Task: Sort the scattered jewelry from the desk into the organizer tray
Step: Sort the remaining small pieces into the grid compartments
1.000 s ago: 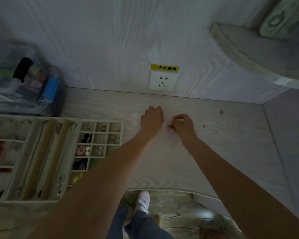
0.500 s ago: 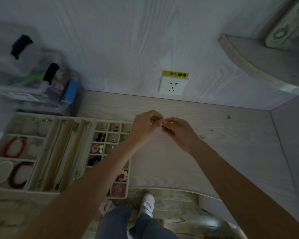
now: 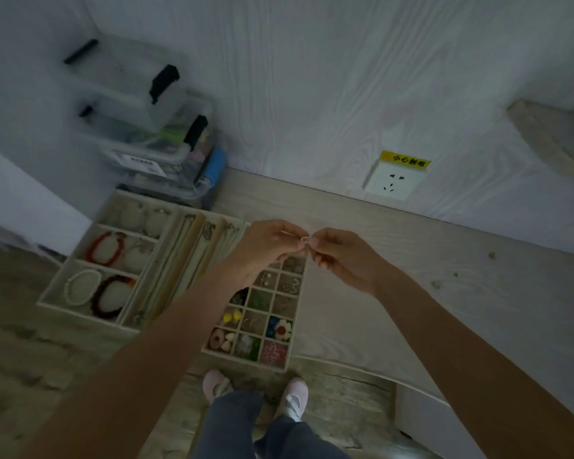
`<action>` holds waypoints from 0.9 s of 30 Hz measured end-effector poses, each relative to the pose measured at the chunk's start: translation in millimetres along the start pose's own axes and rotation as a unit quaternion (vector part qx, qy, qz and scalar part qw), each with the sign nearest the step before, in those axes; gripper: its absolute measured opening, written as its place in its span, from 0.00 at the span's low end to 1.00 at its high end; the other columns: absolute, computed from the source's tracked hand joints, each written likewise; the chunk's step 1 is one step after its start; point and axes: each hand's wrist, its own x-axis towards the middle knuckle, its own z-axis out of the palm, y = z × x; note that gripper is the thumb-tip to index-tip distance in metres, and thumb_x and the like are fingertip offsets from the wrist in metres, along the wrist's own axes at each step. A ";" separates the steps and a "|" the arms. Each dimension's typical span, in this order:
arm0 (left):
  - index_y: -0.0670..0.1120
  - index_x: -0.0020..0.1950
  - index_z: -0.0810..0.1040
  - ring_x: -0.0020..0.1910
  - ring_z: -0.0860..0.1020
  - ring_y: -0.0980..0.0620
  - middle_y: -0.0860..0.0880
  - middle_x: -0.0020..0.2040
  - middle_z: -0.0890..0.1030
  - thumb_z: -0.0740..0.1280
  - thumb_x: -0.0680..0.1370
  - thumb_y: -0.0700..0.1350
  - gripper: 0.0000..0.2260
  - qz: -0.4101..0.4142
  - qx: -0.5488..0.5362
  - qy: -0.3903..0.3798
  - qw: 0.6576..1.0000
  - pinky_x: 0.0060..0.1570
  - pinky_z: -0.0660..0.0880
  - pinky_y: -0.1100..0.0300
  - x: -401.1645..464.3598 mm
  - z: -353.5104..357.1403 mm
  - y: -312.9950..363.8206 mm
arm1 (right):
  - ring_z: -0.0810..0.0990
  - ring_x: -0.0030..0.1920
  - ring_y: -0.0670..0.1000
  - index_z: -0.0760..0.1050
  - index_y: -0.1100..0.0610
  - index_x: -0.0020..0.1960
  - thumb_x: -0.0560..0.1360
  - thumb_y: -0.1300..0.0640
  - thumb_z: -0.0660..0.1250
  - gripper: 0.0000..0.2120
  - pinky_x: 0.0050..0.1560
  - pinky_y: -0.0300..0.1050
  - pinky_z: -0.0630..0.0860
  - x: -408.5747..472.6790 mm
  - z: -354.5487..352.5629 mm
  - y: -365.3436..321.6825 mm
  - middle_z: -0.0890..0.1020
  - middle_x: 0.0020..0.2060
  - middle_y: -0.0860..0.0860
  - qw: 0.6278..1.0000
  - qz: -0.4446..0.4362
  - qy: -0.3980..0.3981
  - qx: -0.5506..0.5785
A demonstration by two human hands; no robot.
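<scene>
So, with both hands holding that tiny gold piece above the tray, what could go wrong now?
1. The small gold piece, pinched only between the left hand and the right hand, might slip and land in a wrong cell of the beige gridded organizer tray.
2. The left forearm crosses low over the tray and could nudge it toward the desk edge.

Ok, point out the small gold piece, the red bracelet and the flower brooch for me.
small gold piece point(image 3: 304, 239), head view, on the piece between both hands' fingertips.
red bracelet point(image 3: 97, 248), head view, on its left bead arc.
flower brooch point(image 3: 281, 328), head view, on its red centre.
</scene>
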 end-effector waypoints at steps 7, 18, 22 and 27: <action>0.43 0.40 0.80 0.39 0.82 0.51 0.44 0.38 0.83 0.73 0.69 0.34 0.06 0.034 0.106 0.076 0.991 0.42 0.78 0.59 -1.9 -33.6 -7.3 | 0.80 0.32 0.47 0.73 0.63 0.39 0.74 0.72 0.64 0.08 0.33 0.33 0.75 23.9 34.5 -7.5 0.82 0.30 0.53 1.000 0.019 0.003 -0.019; 0.47 0.42 0.77 0.40 0.82 0.54 0.50 0.39 0.81 0.67 0.74 0.35 0.07 0.004 0.134 0.084 0.987 0.46 0.79 0.57 -7.2 -38.9 -27.3 | 0.80 0.41 0.56 0.77 0.56 0.37 0.70 0.67 0.71 0.08 0.48 0.52 0.78 49.6 52.7 16.8 0.82 0.37 0.57 0.937 -0.068 0.108 -0.326; 0.44 0.44 0.75 0.44 0.82 0.50 0.46 0.44 0.81 0.61 0.77 0.34 0.07 -0.083 0.086 0.023 0.993 0.45 0.78 0.61 -8.4 -32.0 -22.9 | 0.77 0.43 0.48 0.80 0.60 0.45 0.72 0.63 0.69 0.02 0.42 0.34 0.67 49.1 49.3 22.5 0.81 0.43 0.53 0.870 -0.096 0.082 -0.476; 0.47 0.48 0.76 0.49 0.81 0.50 0.45 0.49 0.81 0.59 0.78 0.35 0.10 -0.137 0.057 -0.015 0.989 0.52 0.76 0.57 -8.3 -27.5 -28.0 | 0.77 0.51 0.55 0.77 0.63 0.52 0.77 0.62 0.62 0.08 0.44 0.37 0.63 55.0 53.9 22.3 0.80 0.51 0.58 0.757 -0.096 0.023 -0.646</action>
